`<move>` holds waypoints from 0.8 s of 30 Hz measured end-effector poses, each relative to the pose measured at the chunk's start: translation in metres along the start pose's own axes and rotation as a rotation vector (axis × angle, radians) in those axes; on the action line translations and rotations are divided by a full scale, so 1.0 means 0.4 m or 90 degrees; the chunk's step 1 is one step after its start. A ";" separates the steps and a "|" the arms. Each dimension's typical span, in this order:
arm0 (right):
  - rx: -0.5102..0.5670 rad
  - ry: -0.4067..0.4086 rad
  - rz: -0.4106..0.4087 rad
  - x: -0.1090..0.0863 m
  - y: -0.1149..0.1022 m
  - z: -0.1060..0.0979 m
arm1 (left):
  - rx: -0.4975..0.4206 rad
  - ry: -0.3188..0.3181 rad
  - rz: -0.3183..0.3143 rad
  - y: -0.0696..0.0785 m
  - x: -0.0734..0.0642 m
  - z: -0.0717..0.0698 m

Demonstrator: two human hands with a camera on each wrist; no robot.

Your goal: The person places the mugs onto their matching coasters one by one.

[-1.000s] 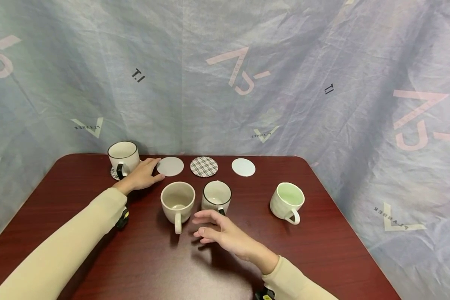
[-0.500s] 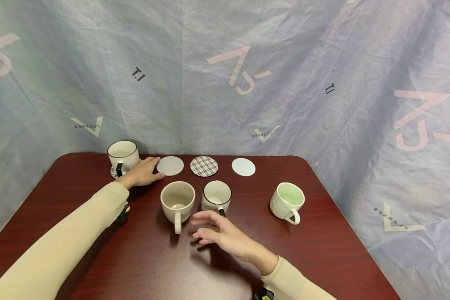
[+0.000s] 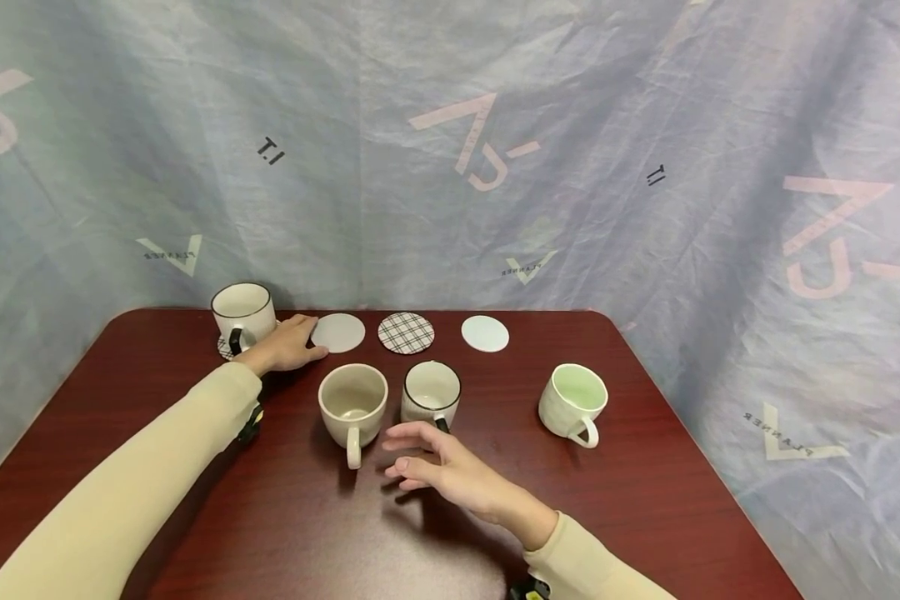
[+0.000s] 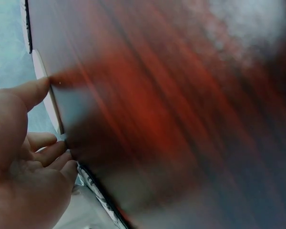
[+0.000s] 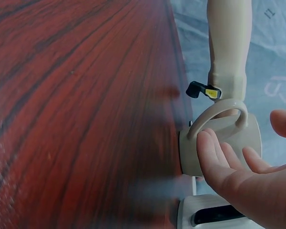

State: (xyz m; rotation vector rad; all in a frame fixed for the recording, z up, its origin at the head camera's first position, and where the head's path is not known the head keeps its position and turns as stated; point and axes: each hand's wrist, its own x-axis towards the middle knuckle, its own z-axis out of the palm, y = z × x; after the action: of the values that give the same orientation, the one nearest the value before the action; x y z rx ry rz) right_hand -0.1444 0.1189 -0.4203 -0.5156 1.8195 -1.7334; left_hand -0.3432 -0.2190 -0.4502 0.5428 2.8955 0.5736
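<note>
My left hand [image 3: 288,343] rests low at the left edge of a plain grey round coaster [image 3: 339,332], fingers and thumb spread. In the left wrist view the thumb tip meets the coaster's rim [image 4: 53,110], with the fingers by its other end. Beside that wrist, a white black-rimmed mug [image 3: 243,312] stands on a plaid coaster [image 3: 226,347]. My right hand [image 3: 457,475] hovers with loosely bent fingers, holding nothing. Just past its fingertips are a beige mug [image 3: 352,404] and a second black-rimmed mug [image 3: 430,392], whose black handle the hand partly covers.
To the right of the grey coaster lie another plaid coaster [image 3: 407,333] and a pale coaster [image 3: 485,333]. A light green mug [image 3: 572,403] stands at the right of the dark red table [image 3: 622,517]. A printed grey cloth [image 3: 360,150] hangs behind the table's far edge.
The left forearm has shifted slightly to the right while its fingers stay at the grey coaster. The head view has turned a little. My right hand, mugs and coasters keep their places.
</note>
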 end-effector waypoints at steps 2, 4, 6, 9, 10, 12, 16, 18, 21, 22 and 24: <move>0.001 -0.002 0.001 0.000 0.001 0.002 | 0.001 0.000 -0.002 0.000 -0.001 0.001; 0.000 -0.002 0.002 0.000 0.001 0.005 | -0.001 0.002 -0.001 -0.002 0.000 0.002; 0.000 -0.001 0.005 0.000 0.002 0.007 | -0.002 0.006 0.000 -0.005 0.002 0.005; 0.000 0.002 0.009 0.000 0.002 0.011 | -0.010 0.014 0.006 -0.012 0.004 0.009; 0.001 0.002 0.011 0.001 0.002 0.013 | -0.009 0.018 0.011 -0.015 0.005 0.010; 0.003 0.002 0.013 0.003 0.002 0.016 | -0.015 0.022 0.013 -0.014 0.003 0.011; 0.010 0.000 0.019 0.007 0.003 0.024 | -0.017 0.024 0.009 -0.010 0.003 0.011; 0.012 0.002 0.020 0.009 0.004 0.027 | -0.014 0.020 0.003 -0.008 0.004 0.008; 0.016 0.005 0.024 0.010 0.007 0.031 | -0.001 0.012 -0.003 -0.006 0.005 0.005; 0.017 0.005 0.025 0.011 0.007 0.032 | 0.001 0.010 -0.006 -0.005 0.005 0.004; 0.020 0.004 0.026 0.012 0.008 0.033 | 0.007 0.007 -0.009 -0.004 0.005 0.003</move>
State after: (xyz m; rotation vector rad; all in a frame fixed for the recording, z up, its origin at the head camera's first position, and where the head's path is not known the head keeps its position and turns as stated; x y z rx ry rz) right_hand -0.1392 0.1060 -0.4242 -0.4575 1.7907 -1.7351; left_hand -0.3451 -0.2190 -0.4522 0.5218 2.9121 0.5613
